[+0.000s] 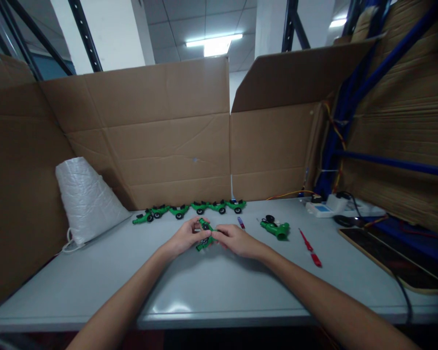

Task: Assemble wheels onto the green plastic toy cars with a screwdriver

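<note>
Between my two hands, just above the table, is a small green toy car [203, 243] with black parts, tilted. My left hand [187, 237] grips it from the left, thumb and fingers closed on it. From the right, my right hand [234, 239] pinches the same toy; its fingertips partly cover the middle. Beyond the hands, several green toy cars with black wheels [200, 208] stand in a row. To the right lie a larger green toy piece [277, 229] with black wheels beside it, a red screwdriver [310, 249] and a small dark screwdriver [241, 222].
Cardboard walls [168, 146] close off the back and sides of the grey table [105, 282]. A white foam-wrapped bundle [85, 201] leans at the left. On the right are a power strip [324, 208], cables, a dark flat panel [390, 253] and a blue rack post [332, 141].
</note>
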Tool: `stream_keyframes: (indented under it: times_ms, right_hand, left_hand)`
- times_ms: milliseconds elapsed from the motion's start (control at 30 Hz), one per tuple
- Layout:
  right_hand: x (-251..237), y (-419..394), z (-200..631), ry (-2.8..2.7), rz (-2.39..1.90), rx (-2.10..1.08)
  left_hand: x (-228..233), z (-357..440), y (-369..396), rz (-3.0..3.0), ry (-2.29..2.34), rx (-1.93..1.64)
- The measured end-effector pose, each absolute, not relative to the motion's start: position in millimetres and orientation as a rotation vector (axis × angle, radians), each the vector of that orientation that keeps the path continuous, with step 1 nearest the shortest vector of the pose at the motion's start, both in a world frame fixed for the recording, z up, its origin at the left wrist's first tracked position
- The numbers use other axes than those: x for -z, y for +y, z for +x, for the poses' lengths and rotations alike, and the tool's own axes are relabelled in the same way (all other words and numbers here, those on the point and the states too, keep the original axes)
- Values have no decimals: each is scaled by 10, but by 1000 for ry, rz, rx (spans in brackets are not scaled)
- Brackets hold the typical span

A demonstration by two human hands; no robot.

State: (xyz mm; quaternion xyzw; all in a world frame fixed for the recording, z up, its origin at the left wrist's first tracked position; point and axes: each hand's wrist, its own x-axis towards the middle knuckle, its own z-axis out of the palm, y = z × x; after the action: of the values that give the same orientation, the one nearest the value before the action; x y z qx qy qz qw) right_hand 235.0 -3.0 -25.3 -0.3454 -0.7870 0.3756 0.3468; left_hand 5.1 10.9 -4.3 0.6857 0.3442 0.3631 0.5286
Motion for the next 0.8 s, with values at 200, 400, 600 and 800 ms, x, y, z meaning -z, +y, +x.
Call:
stream_keyframes:
  times_ms: [200,400,600,800]
  right_hand:
    - [203,-45,2361,-2087,-880,-810]
    - [126,-104,2390,-2180,-899,-558]
    - [95,-152,2414,-2188,-848,-437]
    - [69,-213,2406,-2243,-862,-395]
  left_hand:
    - [139,48,153,1489,814,-952]
    - [162,75,154,1474,813,-930]
    - [138,52,177,1513,846,-949]
    - [121,42,193,1515,971,-1022]
